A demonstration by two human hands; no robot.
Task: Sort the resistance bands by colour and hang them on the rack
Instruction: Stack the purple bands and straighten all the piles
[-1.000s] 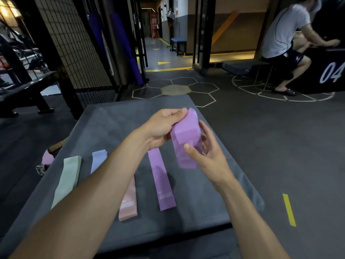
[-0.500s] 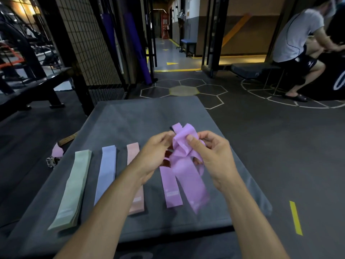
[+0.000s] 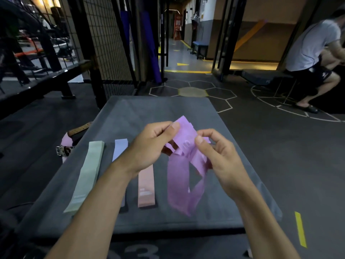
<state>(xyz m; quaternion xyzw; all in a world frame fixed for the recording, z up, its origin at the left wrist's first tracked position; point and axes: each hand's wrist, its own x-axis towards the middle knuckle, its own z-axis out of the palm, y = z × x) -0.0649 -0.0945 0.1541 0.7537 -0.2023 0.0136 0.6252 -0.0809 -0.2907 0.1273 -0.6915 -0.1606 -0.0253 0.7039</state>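
The folded purple elastic resistance band (image 3: 183,165), a compact packet a second before, had fallen open into dangling loops above the grey padded table (image 3: 149,109), pinched at its top by left hand (image 3: 149,148) and right hand (image 3: 220,157), ready for laying out.

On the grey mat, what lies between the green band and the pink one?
In the head view, the blue band lies between the green band and the pink band, partly hidden by the left forearm.
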